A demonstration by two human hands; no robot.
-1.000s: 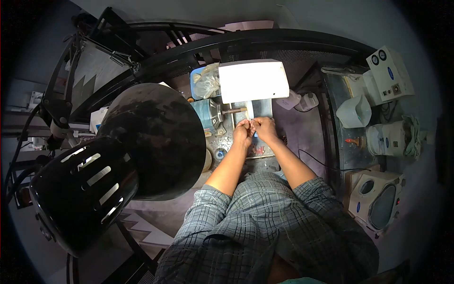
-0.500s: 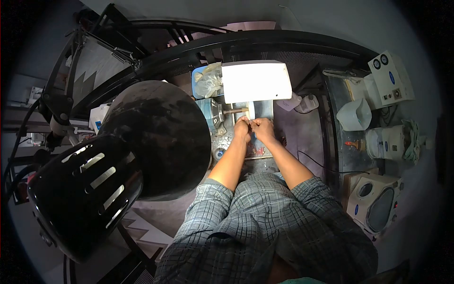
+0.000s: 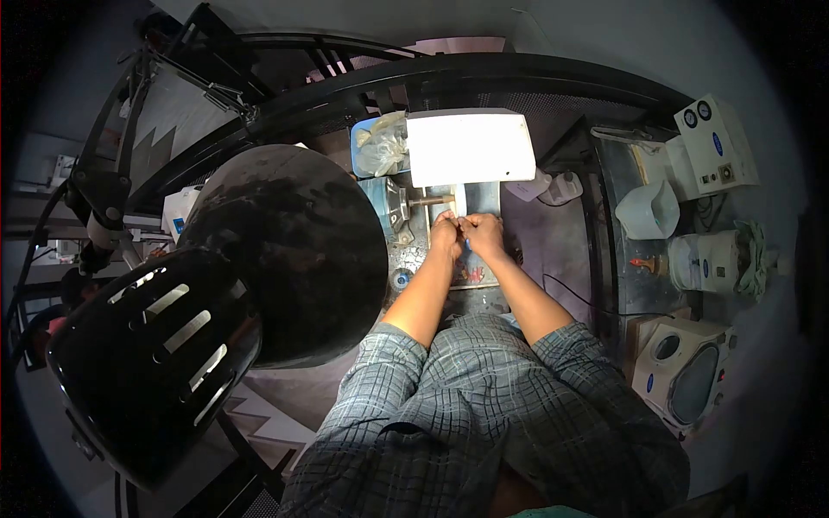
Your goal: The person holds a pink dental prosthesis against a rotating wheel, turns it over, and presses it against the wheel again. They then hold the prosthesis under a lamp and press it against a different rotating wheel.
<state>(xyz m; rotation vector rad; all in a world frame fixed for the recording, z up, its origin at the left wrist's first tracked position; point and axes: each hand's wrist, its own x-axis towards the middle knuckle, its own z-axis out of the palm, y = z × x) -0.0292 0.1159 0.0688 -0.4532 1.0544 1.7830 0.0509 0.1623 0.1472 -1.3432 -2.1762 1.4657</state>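
A white polishing wheel [image 3: 459, 200] sits on the shaft [image 3: 429, 201] of a blue-grey bench motor [image 3: 386, 207]. Just below the wheel's near edge, my left hand [image 3: 446, 236] and my right hand [image 3: 484, 235] meet with their fingertips pinched together. Whatever they hold against the wheel is too small and too covered by the fingers to name. Over the wheel hangs a white rectangular hood [image 3: 471, 148]. Beneath my hands is a tray [image 3: 490, 197] with small red bits [image 3: 471, 274] near its front.
A large black lamp shade [image 3: 298, 259] fills the left side. A blue bin [image 3: 365, 135] with a plastic bag [image 3: 384, 151] stands behind the motor. On the right bench are a white jug [image 3: 648, 212], a gauge unit [image 3: 716, 144] and a boxy machine [image 3: 682, 371].
The view has shifted very slightly. Both hands stay together at the wheel's near edge, with only a tiny movement of the fingers.
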